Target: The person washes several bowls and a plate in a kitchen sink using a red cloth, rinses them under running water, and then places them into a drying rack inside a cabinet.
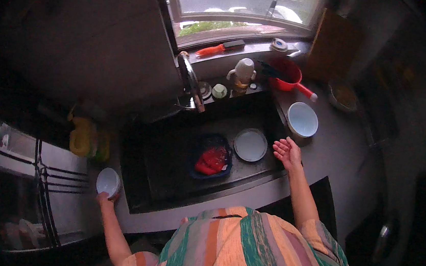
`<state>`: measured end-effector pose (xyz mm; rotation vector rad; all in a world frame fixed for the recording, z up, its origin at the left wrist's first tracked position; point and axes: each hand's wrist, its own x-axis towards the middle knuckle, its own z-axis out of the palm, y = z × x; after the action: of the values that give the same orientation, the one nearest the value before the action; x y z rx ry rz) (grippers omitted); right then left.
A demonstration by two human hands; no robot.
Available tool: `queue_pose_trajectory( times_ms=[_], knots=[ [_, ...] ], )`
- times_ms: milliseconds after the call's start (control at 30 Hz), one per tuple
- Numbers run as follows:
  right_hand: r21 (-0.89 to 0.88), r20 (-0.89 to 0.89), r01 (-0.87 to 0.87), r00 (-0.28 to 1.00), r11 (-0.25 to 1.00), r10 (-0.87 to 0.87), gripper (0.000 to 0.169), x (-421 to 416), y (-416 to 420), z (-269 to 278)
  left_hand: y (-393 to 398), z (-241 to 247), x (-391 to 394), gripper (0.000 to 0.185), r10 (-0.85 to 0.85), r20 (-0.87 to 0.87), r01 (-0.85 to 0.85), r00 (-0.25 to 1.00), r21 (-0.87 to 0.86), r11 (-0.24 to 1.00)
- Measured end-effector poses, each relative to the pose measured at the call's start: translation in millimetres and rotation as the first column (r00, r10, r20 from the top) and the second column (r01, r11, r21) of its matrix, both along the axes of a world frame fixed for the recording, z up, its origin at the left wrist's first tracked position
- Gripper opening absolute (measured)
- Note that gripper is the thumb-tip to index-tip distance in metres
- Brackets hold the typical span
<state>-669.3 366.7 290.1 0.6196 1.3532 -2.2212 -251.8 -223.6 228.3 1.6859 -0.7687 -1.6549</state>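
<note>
My left hand (104, 197) grips the near rim of a white bowl (108, 180) over the counter left of the dark sink (166, 182). Over the sink's right edge is my right hand (288, 153), its fingers a little spread and nothing in it. Just beyond that hand, another white bowl (302, 119) stands on the counter. Inside the sink, a round white dish (250, 145) lies beside a dark blue basin (198, 176). A red item (210, 160) rests in the basin; its exact kind is unclear.
A metal faucet (191, 77) arches over the sink's back left. Behind the sink stand a white two-handled bottle (244, 70) and a red dipper (289, 82). An orange-handled brush (219, 49) lies on the windowsill. Yellow bottles (81, 137) and a black rack (43, 178) are at left.
</note>
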Motion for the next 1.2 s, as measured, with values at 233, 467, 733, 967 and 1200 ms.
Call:
queue_pose_trajectory(
  times_ms=[233,467,733,967,1200],
  knots=[
    [-0.051,0.034,0.149,0.989,0.988,-0.147,0.039,-17.3,10.1,-0.4,-6.4,10.4,-2.1,0.053,0.058,0.053,-0.059,0.997,0.017,0.998],
    [-0.024,0.131,0.236,0.964,0.971,-0.231,0.049,-54.4,40.1,-33.6,-11.0,-7.0,17.1,0.046,-0.075,0.148,0.087,0.986,-0.078,0.993],
    [0.072,0.083,0.246,0.964,0.967,-0.251,0.031,-83.9,44.1,-57.4,-1.9,1.3,19.1,0.039,-0.139,0.311,0.132,0.94,0.041,0.99],
    [0.274,-0.051,0.352,0.935,0.895,-0.352,0.023,-62.1,16.0,-47.7,50.8,70.0,-11.9,0.032,-0.01,0.985,0.613,0.174,-0.1,0.784],
    [0.319,-0.045,-0.203,0.972,0.926,0.229,0.022,24.6,-81.7,-35.1,167.0,78.2,-150.4,0.028,-0.749,0.229,0.783,0.621,-0.151,0.603]
  ],
)
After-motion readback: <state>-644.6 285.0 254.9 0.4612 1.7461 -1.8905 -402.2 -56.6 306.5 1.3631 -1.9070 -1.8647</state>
